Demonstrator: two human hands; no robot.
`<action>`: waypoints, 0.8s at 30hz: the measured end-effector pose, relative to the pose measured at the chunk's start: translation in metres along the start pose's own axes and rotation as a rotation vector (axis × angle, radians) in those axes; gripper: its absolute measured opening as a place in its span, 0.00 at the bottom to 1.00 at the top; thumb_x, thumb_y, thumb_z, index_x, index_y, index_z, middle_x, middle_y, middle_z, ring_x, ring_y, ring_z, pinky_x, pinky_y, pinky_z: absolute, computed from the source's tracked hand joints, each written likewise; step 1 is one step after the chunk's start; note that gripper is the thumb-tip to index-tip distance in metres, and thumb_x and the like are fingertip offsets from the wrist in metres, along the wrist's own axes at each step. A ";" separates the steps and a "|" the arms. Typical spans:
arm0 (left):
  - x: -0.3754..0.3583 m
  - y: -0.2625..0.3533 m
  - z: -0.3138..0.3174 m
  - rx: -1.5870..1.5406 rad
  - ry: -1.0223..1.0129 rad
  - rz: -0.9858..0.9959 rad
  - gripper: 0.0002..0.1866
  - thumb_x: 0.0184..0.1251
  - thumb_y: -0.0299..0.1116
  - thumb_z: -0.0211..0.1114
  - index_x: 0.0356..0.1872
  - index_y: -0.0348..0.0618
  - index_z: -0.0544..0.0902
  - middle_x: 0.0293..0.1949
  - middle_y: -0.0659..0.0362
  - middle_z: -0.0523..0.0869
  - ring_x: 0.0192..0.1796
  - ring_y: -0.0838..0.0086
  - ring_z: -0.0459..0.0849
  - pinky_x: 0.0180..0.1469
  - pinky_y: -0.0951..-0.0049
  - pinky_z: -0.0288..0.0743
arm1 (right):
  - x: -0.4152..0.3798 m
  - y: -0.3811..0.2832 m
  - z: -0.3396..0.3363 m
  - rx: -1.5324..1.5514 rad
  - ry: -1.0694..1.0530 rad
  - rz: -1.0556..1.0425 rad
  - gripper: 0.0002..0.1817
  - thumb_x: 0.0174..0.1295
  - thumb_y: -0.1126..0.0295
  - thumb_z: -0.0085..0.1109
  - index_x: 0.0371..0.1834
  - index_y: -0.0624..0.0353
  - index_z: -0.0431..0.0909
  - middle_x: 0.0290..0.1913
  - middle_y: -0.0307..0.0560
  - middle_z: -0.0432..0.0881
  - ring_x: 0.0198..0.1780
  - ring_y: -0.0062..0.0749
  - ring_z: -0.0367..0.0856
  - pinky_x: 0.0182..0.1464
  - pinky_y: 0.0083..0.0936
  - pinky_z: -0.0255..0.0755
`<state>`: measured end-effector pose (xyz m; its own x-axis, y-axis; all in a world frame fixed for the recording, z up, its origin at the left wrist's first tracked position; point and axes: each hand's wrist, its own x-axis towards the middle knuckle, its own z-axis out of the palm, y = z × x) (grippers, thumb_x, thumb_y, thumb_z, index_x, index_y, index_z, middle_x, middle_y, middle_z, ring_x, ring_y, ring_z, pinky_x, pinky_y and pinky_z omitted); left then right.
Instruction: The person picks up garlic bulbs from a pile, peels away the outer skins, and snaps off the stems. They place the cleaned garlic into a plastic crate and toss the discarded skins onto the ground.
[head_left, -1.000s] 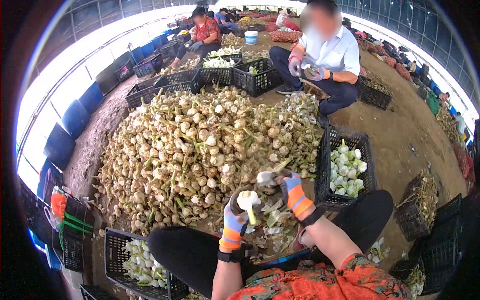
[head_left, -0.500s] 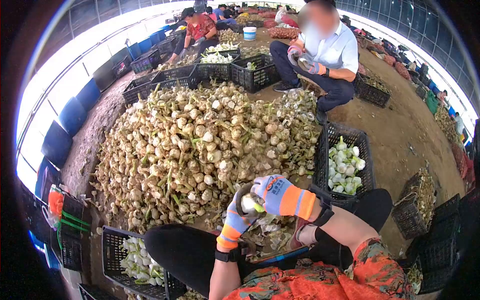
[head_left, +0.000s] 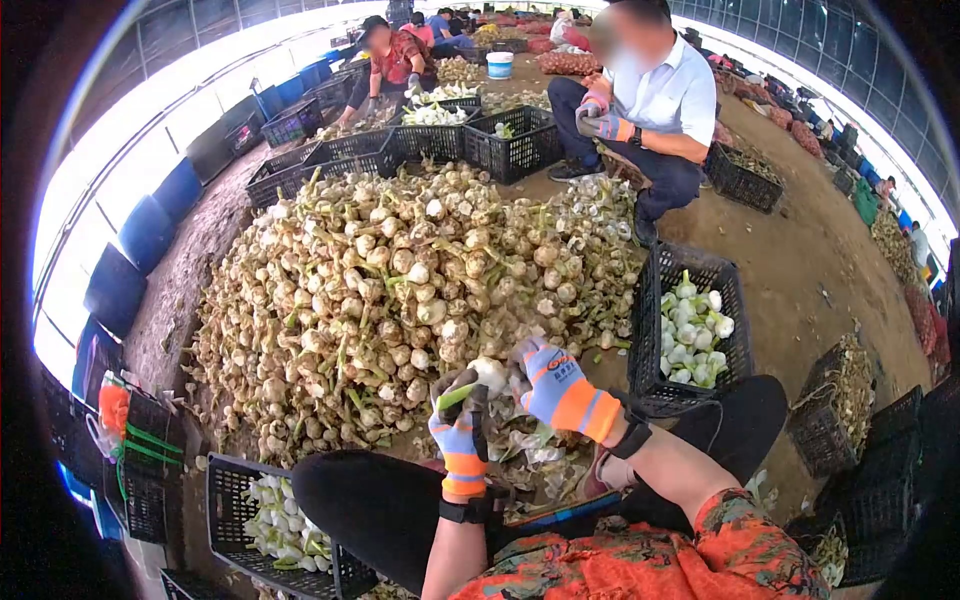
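My left hand [head_left: 461, 430], in a grey, blue and orange glove, is closed around a garlic bulb [head_left: 489, 375]. The white head of the bulb points right and its green stem [head_left: 457, 397] sticks out at the left across the fingers. Just right of the bulb is my right hand [head_left: 556, 388], gloved alike, its fingers curled; whatever they hold, if anything, is hidden. Beyond both hands rises a large heap of unpeeled garlic [head_left: 350, 300]. Loose garlic skins [head_left: 535, 450] lie below the hands, between my legs.
A black crate [head_left: 742, 330] of peeled garlic stands at right, another crate [head_left: 222, 510] at lower left. More crates [head_left: 515, 150] line the heap's far side. A co-worker in a light shirt [head_left: 670, 100] squats at back right; a person in red [head_left: 400, 65] is farther left.
My hands have moved apart a little. The bulb has turned, so its green stem now points left in my left hand. My right hand has come off the bulb towards the right.
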<state>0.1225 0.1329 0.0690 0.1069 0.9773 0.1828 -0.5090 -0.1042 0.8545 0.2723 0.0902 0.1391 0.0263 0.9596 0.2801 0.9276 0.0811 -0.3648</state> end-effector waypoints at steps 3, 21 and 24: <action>0.000 0.013 -0.002 0.046 0.025 -0.135 0.15 0.62 0.29 0.59 0.48 0.34 0.74 0.44 0.55 0.80 0.45 0.70 0.80 0.47 0.69 0.76 | 0.013 0.019 0.012 -0.035 -0.070 0.154 0.26 0.41 0.65 0.57 0.46 0.66 0.68 0.48 0.61 0.70 0.50 0.52 0.71 0.51 0.39 0.67; 0.033 0.062 -0.088 -0.975 0.264 -0.024 0.19 0.66 0.32 0.52 0.56 0.34 0.68 0.57 0.47 0.72 0.59 0.56 0.70 0.62 0.54 0.65 | 0.047 0.056 0.143 0.841 -0.168 0.333 0.25 0.46 0.70 0.58 0.51 0.65 0.72 0.45 0.57 0.79 0.46 0.42 0.78 0.49 0.30 0.71; 0.033 0.046 -0.086 -0.829 0.236 -0.027 0.19 0.65 0.35 0.53 0.53 0.36 0.71 0.52 0.49 0.76 0.57 0.57 0.72 0.62 0.53 0.64 | 0.072 -0.039 0.085 1.673 -0.319 0.182 0.24 0.50 0.81 0.57 0.54 0.64 0.71 0.47 0.43 0.79 0.44 0.22 0.76 0.45 0.17 0.71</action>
<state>0.0294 0.1758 0.0724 -0.0053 0.9998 -0.0172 -0.9779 -0.0016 0.2090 0.2062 0.1788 0.0982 -0.1833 0.9825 0.0341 -0.4544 -0.0539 -0.8892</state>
